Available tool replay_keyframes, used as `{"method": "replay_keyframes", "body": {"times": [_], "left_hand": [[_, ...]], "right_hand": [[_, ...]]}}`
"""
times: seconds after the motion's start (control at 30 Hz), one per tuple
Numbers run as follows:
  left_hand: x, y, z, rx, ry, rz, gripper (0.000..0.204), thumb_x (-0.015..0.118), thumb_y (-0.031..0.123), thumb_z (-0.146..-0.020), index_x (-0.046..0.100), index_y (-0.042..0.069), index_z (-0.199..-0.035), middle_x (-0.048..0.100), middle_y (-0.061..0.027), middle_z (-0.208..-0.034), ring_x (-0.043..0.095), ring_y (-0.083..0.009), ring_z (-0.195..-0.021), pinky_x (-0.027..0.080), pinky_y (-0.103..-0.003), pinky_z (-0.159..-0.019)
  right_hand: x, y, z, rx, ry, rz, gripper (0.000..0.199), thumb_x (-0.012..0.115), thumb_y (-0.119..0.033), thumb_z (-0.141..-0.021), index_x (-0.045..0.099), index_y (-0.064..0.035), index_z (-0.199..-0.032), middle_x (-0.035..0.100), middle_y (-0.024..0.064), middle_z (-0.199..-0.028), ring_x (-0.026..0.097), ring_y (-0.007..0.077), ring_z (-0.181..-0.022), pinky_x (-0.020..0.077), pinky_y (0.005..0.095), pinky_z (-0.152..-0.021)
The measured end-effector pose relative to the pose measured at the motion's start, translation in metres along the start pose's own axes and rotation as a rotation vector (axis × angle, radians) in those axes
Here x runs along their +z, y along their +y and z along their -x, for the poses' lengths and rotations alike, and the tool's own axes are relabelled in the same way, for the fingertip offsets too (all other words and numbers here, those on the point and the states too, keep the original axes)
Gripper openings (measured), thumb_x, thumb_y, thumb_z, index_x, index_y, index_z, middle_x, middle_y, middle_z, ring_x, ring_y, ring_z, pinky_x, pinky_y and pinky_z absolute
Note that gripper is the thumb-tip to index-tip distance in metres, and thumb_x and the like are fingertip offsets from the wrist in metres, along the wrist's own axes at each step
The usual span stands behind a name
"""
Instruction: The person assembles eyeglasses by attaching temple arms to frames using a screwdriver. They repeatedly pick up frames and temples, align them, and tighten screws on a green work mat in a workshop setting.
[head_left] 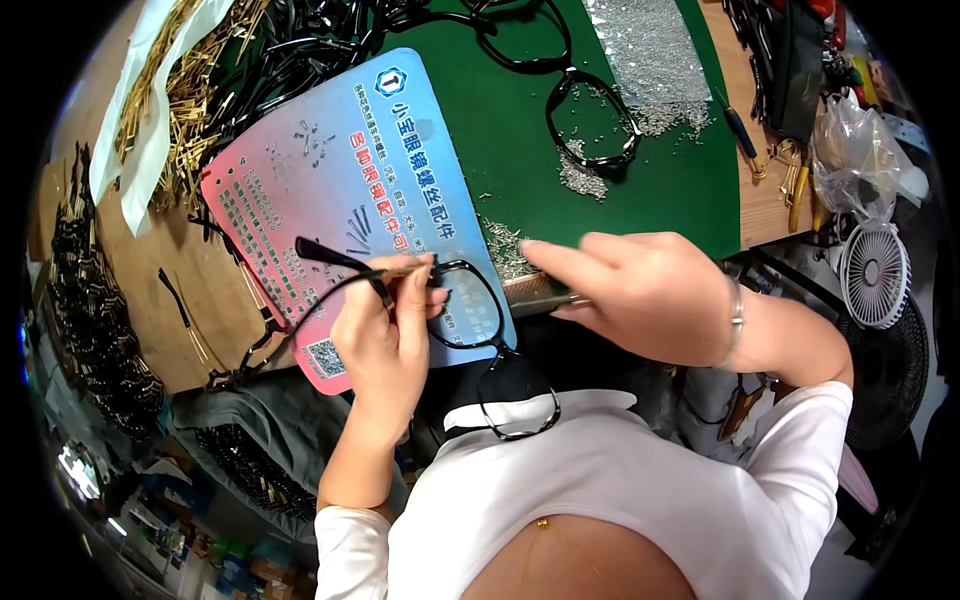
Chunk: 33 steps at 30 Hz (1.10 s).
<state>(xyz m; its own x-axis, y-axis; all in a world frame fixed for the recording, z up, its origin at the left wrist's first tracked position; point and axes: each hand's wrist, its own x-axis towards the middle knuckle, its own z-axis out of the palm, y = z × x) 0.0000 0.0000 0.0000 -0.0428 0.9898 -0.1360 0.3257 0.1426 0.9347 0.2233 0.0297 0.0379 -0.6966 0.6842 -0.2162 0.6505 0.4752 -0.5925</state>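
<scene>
My left hand (pixel 385 325) is closed around a temple arm of a black eyeglasses frame (pixel 497 345), pinching it near the hinge. The frame hangs tilted over the table's near edge, and its lower rim overlaps my white shirt. My right hand (pixel 650 290) is beside a small pile of tiny silver screws (pixel 508 250), its index finger stretched to the pile's edge. The other fingers are curled, and a thin metallic piece shows by the thumb; its kind is unclear. Beneath my left hand lies a pink and blue printed mat (pixel 400 150).
Another black glasses frame (pixel 598 120) lies on the green mat (pixel 690 190), near more screws and a clear bag of screws (pixel 650 50). A screwdriver (pixel 742 132) rests at right. Gold-coloured temple pieces (pixel 190 110) and black parts (pixel 300 40) are heaped far left. A white fan (pixel 875 275) stands right.
</scene>
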Motion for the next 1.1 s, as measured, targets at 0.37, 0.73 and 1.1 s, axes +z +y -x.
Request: {"method": "replay_keyframes", "body": {"times": [0.37, 0.73, 1.1], "left_hand": [[0.02, 0.008, 0.013, -0.116, 0.141, -0.022, 0.012, 0.052, 0.008, -0.091, 0.051, -0.002, -0.096, 0.062, -0.0087, -0.088, 0.059, -0.0076, -0.063, 0.049, -0.019, -0.057], [0.014, 0.0, 0.009, -0.028, -0.017, -0.027, 0.007, 0.051, 0.004, -0.091, 0.051, -0.003, -0.091, 0.063, -0.0087, -0.089, 0.059, -0.0074, -0.065, 0.051, -0.019, -0.058], [0.012, 0.008, 0.003, -0.173, 0.008, 0.187, 0.004, 0.055, 0.001, -0.087, 0.055, -0.004, -0.088, 0.062, -0.0072, -0.08, 0.061, -0.0095, -0.061, 0.051, -0.021, -0.055]], "right_hand": [[0.001, 0.017, 0.015, -0.057, 0.149, 0.081, 0.052, 0.058, -0.001, -0.07, 0.046, -0.0009, -0.12, 0.05, 0.0117, -0.083, 0.057, 0.027, -0.068, 0.0476, 0.0339, -0.056], [0.006, -0.006, 0.012, 0.218, -0.19, 0.205, 0.066, 0.055, -0.004, -0.071, 0.035, -0.0156, -0.134, 0.046, 0.0186, -0.094, 0.057, 0.03, -0.063, 0.0499, 0.0363, -0.054], [0.013, -0.009, 0.009, 0.225, -0.059, 0.282, 0.063, 0.057, -0.005, -0.069, 0.041, -0.0171, -0.129, 0.047, 0.016, -0.088, 0.056, 0.0262, -0.053, 0.0485, 0.0327, -0.046]]}}
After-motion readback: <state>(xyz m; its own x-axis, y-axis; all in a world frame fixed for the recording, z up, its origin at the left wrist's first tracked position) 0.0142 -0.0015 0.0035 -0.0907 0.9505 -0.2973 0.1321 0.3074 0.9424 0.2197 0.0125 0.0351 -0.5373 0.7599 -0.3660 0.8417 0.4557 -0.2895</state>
